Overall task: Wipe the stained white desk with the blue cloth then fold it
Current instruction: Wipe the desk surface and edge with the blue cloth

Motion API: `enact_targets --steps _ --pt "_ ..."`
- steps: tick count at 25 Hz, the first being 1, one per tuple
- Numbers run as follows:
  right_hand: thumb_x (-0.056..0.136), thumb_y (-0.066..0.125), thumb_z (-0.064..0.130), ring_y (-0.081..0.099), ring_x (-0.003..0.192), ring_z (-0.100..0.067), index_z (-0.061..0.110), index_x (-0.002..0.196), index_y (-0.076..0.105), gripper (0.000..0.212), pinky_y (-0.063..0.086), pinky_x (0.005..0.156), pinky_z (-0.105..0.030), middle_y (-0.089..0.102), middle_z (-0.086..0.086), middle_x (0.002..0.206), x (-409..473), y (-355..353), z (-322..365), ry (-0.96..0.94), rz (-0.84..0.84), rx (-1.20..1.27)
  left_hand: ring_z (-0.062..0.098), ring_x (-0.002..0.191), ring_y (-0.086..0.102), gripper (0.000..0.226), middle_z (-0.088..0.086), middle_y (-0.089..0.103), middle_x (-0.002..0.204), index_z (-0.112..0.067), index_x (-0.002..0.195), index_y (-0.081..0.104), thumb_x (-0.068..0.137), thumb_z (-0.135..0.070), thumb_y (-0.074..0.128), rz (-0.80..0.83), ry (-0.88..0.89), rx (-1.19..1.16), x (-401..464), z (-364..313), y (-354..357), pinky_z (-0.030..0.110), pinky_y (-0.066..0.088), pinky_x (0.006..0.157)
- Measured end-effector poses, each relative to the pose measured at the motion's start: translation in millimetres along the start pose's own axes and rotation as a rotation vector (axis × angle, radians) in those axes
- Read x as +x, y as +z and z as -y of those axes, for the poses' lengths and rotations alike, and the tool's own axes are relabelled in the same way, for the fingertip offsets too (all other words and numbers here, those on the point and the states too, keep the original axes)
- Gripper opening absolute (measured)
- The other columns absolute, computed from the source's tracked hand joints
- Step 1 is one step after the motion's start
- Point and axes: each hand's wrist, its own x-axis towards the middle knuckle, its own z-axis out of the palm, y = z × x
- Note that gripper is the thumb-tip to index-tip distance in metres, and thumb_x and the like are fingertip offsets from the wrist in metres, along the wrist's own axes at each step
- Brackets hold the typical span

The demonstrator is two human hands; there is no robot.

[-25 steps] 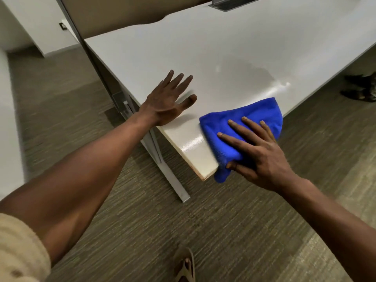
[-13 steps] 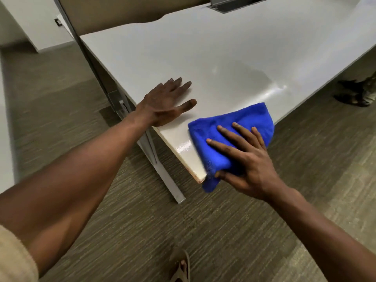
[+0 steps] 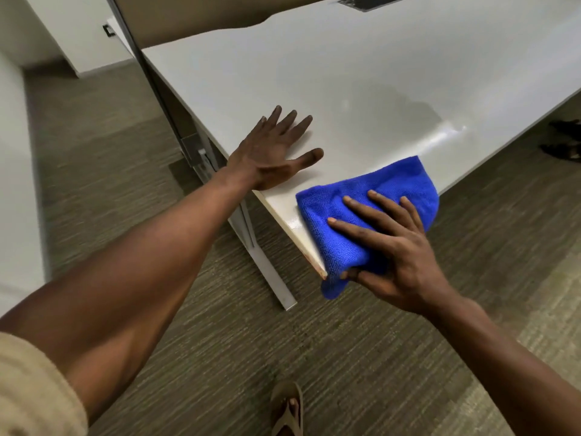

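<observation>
The blue cloth [image 3: 393,187] lies bunched on the near corner of the white desk [image 3: 314,73], with one end drooping over the corner's edge. My right hand [image 3: 396,247] presses down on the cloth with fingers spread and the thumb tucked under its hanging part. My left hand [image 3: 273,149] rests flat and open on the desk's left edge, a short way left of the cloth. A damp, glossy patch [image 3: 408,111] shows on the desk beyond the cloth.
A grey metal desk leg [image 3: 264,265] runs down below the corner. A partition panel [image 3: 188,14] stands along the desk's far left side. Carpet [image 3: 377,357] covers the floor. My sandalled foot [image 3: 287,410] is at the bottom; another person's shoes [image 3: 562,140] are at right.
My right hand and the cloth have shifted slightly along the desk's near corner. My left hand has stayed flat on the desk edge.
</observation>
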Motion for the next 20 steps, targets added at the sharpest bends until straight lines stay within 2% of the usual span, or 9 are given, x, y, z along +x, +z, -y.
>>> enact_targets --steps 2,4,7,10,13,16,20 --pt "0.08 0.064 0.074 0.031 0.156 -0.019 0.045 0.148 0.052 0.076 0.02 0.125 -0.052 0.04 0.016 0.164 10.1 -12.5 -15.0 0.005 0.075 0.025 0.018 0.16 -0.009 0.096 -0.003 0.006 0.174 -0.038 0.165 0.008 0.084 -0.09 0.013 -0.006 0.002 -0.011 -1.1 0.5 1.0 0.04 -0.003 0.13" --pt "0.074 0.066 0.075 0.027 0.157 -0.017 0.048 0.148 0.05 0.08 0.018 0.125 -0.058 0.037 0.019 0.164 16.6 -31.8 -36.6 0.104 0.144 0.073 0.018 0.16 -0.01 0.097 -0.003 0.006 0.174 -0.038 0.165 0.008 0.084 -0.09 0.013 -0.013 0.003 -0.024 -2.2 -0.4 1.3 0.039 -0.003 0.13" --pt "0.072 0.065 0.074 0.023 0.159 -0.021 0.047 0.148 0.048 0.082 0.012 0.126 -0.063 0.038 0.016 0.165 12.5 -36.5 -35.6 0.175 0.085 0.073 0.019 0.16 -0.01 0.096 -0.001 0.006 0.174 -0.036 0.166 0.008 0.086 -0.089 0.015 -0.021 -0.008 -0.006 -1.7 -0.2 -0.4 0.041 -0.003 0.13" --pt "0.079 0.063 0.073 0.024 0.158 -0.026 0.042 0.149 0.05 0.078 0.01 0.127 -0.062 0.039 0.009 0.165 -1.0 -6.1 5.3 0.126 -0.008 0.031 0.019 0.16 -0.01 0.096 0.001 0.006 0.174 -0.036 0.166 0.008 0.086 -0.089 0.015 -0.018 -0.012 -0.002 -1.7 -1.0 -0.6 0.041 -0.004 0.13" --pt "0.079 0.063 0.074 0.027 0.157 -0.024 0.045 0.149 0.049 0.078 0.013 0.126 -0.06 0.039 0.011 0.165 4.5 -10.8 -2.0 0.058 0.049 0.021 0.019 0.16 -0.011 0.097 0.001 0.006 0.175 -0.036 0.166 0.008 0.085 -0.089 0.014 -0.017 -0.007 -0.005 -2.4 -0.8 -0.6 0.041 -0.004 0.13" --pt "0.067 0.067 0.077 0.022 0.159 -0.017 0.051 0.148 0.045 0.087 0.011 0.127 -0.06 0.034 0.02 0.166 19.0 -39.4 -37.4 0.168 0.169 0.083 0.018 0.16 -0.013 0.098 -0.001 0.005 0.175 -0.036 0.166 0.007 0.085 -0.091 0.012 -0.025 0.002 -0.014 -1.9 0.3 0.8 0.041 -0.004 0.13" --pt "0.07 0.065 0.074 0.02 0.16 -0.023 0.045 0.15 0.045 0.087 0.006 0.127 -0.063 0.035 0.013 0.166 10.0 -27.3 -17.3 0.193 0.067 0.054 0.018 0.16 -0.013 0.101 0.0 0.005 0.175 -0.038 0.165 0.006 0.082 -0.094 0.012 -0.02 -0.017 -0.011 0.5 1.4 2.0 0.041 -0.004 0.129"
